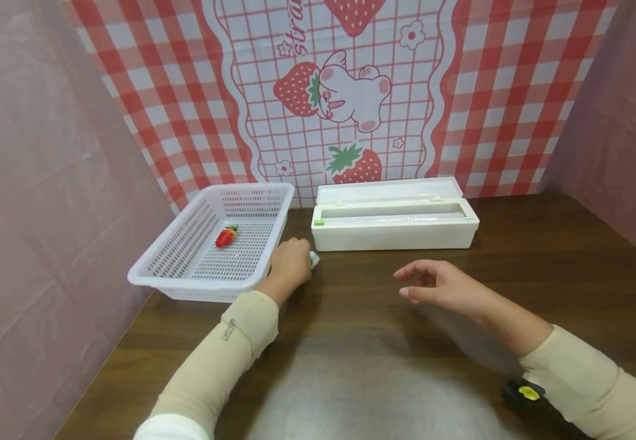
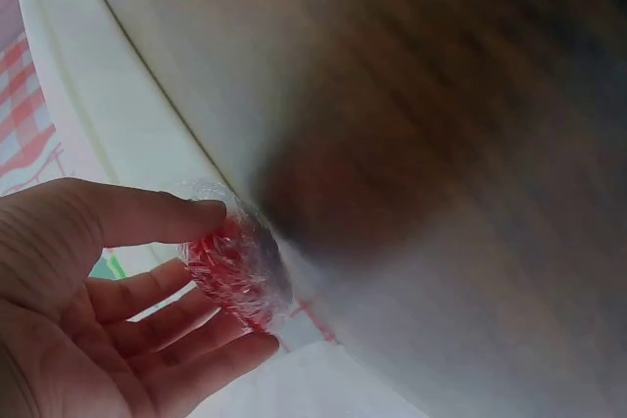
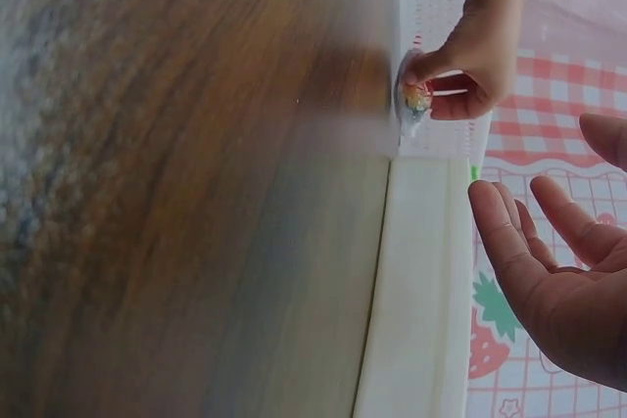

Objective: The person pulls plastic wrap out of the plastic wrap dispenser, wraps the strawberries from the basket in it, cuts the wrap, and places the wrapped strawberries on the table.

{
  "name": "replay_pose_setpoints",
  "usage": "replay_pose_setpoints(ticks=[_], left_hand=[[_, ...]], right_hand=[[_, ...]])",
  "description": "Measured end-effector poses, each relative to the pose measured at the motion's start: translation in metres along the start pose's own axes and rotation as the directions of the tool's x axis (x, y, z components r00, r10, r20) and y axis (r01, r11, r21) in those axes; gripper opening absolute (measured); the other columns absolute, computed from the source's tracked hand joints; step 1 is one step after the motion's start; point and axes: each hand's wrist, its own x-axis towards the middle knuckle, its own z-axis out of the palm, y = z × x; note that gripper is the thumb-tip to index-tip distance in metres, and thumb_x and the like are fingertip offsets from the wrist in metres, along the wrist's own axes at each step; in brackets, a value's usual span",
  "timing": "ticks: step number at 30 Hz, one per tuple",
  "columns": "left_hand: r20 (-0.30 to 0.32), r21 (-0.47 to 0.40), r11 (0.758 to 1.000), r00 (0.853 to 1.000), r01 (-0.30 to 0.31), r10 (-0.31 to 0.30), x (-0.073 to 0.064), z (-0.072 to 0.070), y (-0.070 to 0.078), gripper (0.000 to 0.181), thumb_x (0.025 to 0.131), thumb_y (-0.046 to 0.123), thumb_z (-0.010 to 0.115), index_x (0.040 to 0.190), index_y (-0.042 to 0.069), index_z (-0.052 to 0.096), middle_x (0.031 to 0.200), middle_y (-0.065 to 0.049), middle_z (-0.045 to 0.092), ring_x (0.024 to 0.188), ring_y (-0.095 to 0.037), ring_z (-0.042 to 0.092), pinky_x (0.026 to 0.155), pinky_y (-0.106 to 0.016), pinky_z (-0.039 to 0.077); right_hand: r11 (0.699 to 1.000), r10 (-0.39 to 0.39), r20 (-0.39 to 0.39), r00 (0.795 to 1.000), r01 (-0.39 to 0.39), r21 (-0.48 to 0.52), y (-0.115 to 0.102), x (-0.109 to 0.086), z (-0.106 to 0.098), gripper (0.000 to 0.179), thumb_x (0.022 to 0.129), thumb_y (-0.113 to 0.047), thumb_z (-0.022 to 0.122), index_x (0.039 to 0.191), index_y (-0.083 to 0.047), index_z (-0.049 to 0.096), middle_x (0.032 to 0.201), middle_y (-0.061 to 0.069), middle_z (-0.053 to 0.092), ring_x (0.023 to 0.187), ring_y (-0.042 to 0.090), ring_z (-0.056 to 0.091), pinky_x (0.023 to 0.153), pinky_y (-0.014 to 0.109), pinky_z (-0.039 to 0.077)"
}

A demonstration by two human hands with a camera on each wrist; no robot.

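My left hand [image 1: 291, 266] pinches a strawberry wrapped in clear plastic film [image 2: 235, 276], thumb on one side and fingers on the other. It is low over the table, just right of the white basket [image 1: 143, 276]; in the head view the hand hides most of the fruit. Inside the basket lies one bare red strawberry [image 1: 226, 236] with green leaves. My right hand [image 1: 444, 284] hovers above the table with fingers loosely bent and nothing in them, in front of a long white cling film dispenser [image 1: 394, 239] whose lid stands raised.
A small green piece [image 1: 319, 222] sits at the dispenser's left end. Behind is a red-and-white checked cloth [image 1: 510, 104] with strawberry prints. The dark wooden table [image 1: 350, 366] extends in front, with pink cloth walls [image 1: 32, 183] at both sides.
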Motion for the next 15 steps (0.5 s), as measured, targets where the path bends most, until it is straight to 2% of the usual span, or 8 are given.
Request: replay_pose_setpoints(ticks=[7,15], left_hand=[[0.038,0.040,0.999,0.999,0.002,-0.003,0.0056,0.0066,-0.0051,0.030,0.071,0.018,0.079,0.096,0.004,0.070,0.093,-0.012,0.064,0.084,-0.026,0.061,0.074,-0.040,0.053],[0.043,0.026,1.000,0.999,0.014,-0.015,0.0051,0.0010,-0.0053,0.028,0.071,0.018,0.078,0.094,0.004,0.070,0.092,-0.011,0.064,0.081,-0.025,0.061,0.073,-0.037,0.053]], right_hand=[[1.000,-0.009,0.011,1.000,0.009,0.022,0.0017,0.0007,-0.0004,0.044,0.091,-0.021,0.070,0.125,0.004,0.056,0.108,0.016,0.063,0.096,0.039,0.060,0.083,0.036,0.055],[0.999,-0.022,0.013,1.000,0.021,0.033,-0.0001,0.0011,-0.0011,0.044,0.091,-0.019,0.069,0.125,0.006,0.055,0.111,0.019,0.063,0.096,0.038,0.062,0.083,0.034,0.055]])
